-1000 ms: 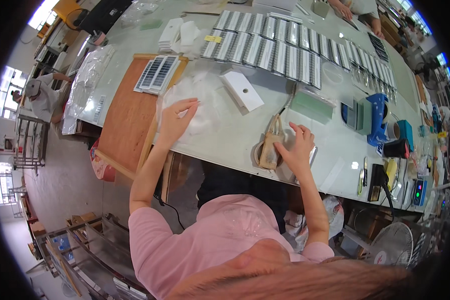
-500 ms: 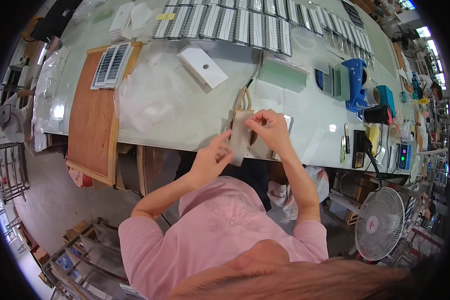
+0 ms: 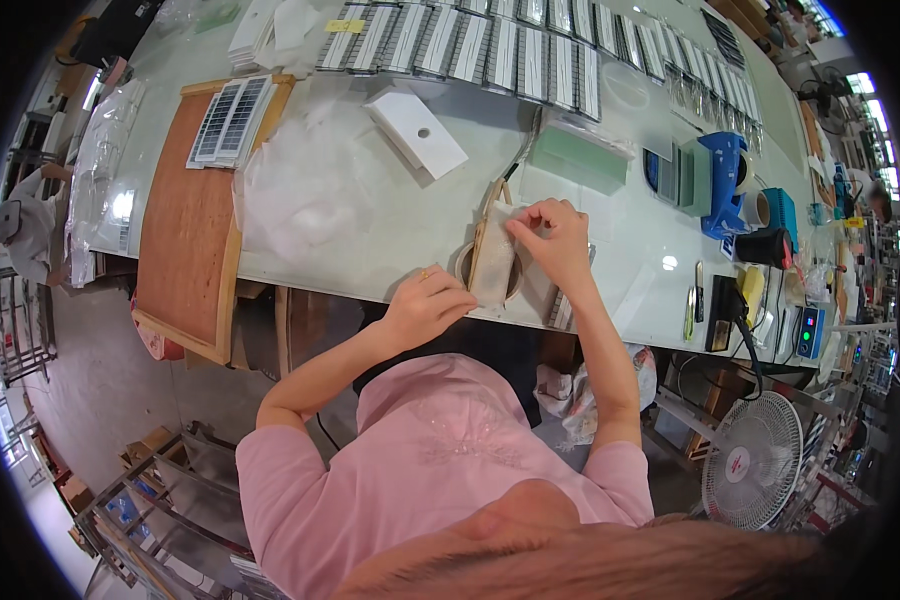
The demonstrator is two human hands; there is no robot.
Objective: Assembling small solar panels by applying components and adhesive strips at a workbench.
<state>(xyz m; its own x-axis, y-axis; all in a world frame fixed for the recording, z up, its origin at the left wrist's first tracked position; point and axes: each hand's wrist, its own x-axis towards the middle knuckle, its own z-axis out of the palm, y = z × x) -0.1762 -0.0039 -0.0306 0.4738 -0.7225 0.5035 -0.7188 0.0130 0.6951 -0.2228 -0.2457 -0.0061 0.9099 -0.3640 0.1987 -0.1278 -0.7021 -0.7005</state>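
Note:
A thin, pale translucent sheet (image 3: 489, 262) lies lengthwise between my hands at the near edge of the table. My right hand (image 3: 558, 240) pinches its far right corner between thumb and fingers. Low on the other side, my left hand (image 3: 432, 304) has its fingertips pressed together at the sheet's near left corner. Under the sheet sits a round tan-rimmed thing (image 3: 516, 280), mostly covered. A narrow wooden-looking frame (image 3: 498, 192) with a cord running from its far end stands along the sheet's left side. Just right of it rests a small dark-and-white panel (image 3: 562, 310), partly hidden by my wrist.
Rows of small panels (image 3: 470, 50) fill the far side. A white box with a hole (image 3: 418, 132), crumpled clear film (image 3: 310, 190) and a wooden board (image 3: 185, 220) lie leftward. Rightward stand greenish glass plates (image 3: 582, 155), a blue tape dispenser (image 3: 722, 185) and a fan (image 3: 753, 460).
My left hand has moved down to the sheet's near corner and its fingers have closed. My right hand has shifted slightly right and up, and the sheet is spread wider over the round thing.

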